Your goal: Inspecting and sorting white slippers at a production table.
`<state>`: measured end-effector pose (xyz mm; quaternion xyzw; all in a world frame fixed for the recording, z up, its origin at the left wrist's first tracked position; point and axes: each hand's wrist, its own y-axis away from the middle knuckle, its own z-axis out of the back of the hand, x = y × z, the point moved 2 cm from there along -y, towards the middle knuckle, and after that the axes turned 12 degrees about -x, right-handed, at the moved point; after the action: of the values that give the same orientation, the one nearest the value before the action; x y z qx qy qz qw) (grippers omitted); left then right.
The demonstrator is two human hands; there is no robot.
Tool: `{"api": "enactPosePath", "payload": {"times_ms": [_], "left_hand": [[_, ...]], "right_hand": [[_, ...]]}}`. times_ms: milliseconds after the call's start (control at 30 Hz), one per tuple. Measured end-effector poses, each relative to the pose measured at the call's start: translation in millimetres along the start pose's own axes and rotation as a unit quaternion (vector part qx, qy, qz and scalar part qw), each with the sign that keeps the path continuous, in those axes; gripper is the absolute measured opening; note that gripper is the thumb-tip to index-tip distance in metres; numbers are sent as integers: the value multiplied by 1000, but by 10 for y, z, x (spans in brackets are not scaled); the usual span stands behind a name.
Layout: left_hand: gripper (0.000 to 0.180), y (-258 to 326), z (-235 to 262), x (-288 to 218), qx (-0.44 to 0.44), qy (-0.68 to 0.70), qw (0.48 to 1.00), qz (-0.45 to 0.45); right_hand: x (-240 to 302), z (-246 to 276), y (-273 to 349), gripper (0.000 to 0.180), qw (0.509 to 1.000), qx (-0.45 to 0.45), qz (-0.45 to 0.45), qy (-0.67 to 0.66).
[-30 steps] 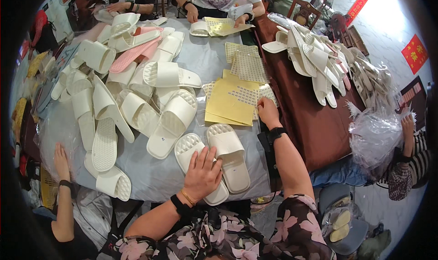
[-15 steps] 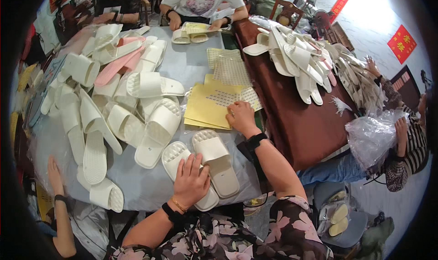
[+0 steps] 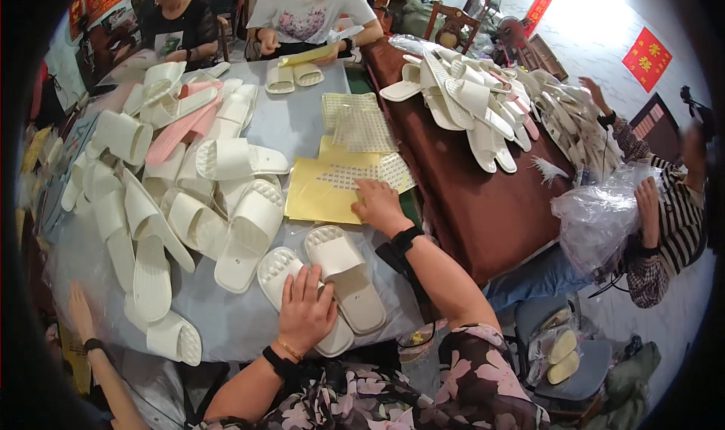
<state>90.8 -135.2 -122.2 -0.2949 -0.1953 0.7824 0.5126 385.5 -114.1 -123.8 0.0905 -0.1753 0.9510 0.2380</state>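
Observation:
My left hand (image 3: 308, 305) lies over the strap of a cream slipper (image 3: 279, 264), fingers stretched out. Close on its right is a second cream slipper (image 3: 361, 298), toe end toward me. My right hand (image 3: 381, 206) rests at the right edge of a yellow sticker sheet (image 3: 321, 200) printed with rows of small labels. Its fingers are bent and a little apart; no loose sticker can be made out in them. More label sheets (image 3: 362, 124) lie beyond it on the table.
A heap of cream slippers and a pink slipper (image 3: 181, 132) covers the table's left side. Another slipper pile (image 3: 476, 98) lies on a brown-covered table (image 3: 483, 211). Two people sit across; a co-worker on the right handles clear plastic bags (image 3: 596, 222). Another person's hand (image 3: 81, 313) is at lower left.
The whole view has shifted slightly. My hands stay at the slipper and the sheet; my right fingers have spread a little. The person across has raised a yellow sheet off their slippers.

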Motion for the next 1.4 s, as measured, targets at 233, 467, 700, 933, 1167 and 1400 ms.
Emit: {"api": "enactPosePath", "payload": {"times_ms": [233,467,700,933,1167,1400], "left_hand": [[40,16,-6,10,-7,5,1000,7],[40,1,5,0,-10,2,1000,7],[40,-5,10,2,-9,5,1000,5],[40,-8,13,2,-15,4,1000,3],[40,-9,9,8,-15,-1,1000,2],[40,-13,20,8,-16,-2,1000,2]], "right_hand": [[-261,6,-10,49,992,-103,-60,-41],[-396,8,-12,28,991,-112,-61,-36],[-336,-34,-106,19,990,-113,-19,-83],[-229,108,3,24,985,-50,-157,-52],[-198,32,225,37,969,41,-219,-110],[-191,18,269,32,941,86,-252,-208]]}}
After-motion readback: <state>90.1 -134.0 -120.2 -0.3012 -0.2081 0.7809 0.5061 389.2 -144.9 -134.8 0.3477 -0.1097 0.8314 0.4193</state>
